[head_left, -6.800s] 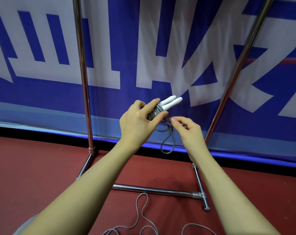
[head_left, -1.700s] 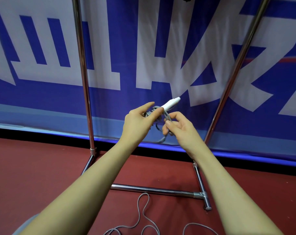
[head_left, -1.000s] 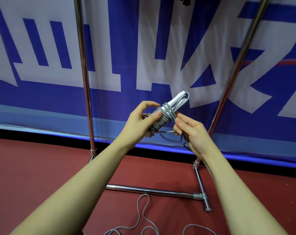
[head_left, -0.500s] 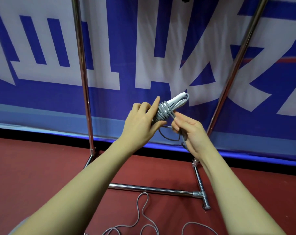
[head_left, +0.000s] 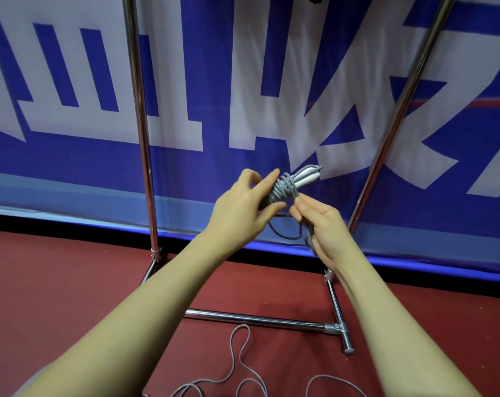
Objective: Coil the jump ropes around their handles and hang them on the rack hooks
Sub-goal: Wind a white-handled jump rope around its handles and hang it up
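A grey jump rope [head_left: 284, 188] is wound in several turns around its two white handles [head_left: 307, 179], which point up and right. My left hand [head_left: 241, 209] grips the wound bundle from the left, thumb under it. My right hand [head_left: 322, 224] pinches the loose tail of the rope just below the bundle; a small slack loop [head_left: 283, 234] hangs between the hands. The chrome rack [head_left: 141, 133] stands behind, its hooks out of view above.
Another grey rope [head_left: 240, 365] lies in loose curves on the red floor in front of the rack's base bar [head_left: 260, 320]. The rack's right post [head_left: 395, 116] leans up to the right. A blue and white banner [head_left: 71, 96] fills the background.
More of the rope is wound on the handles than 6.8 s ago, and the hanging loop is shorter. My right hand has shifted the tail slightly down and right since half a second ago.
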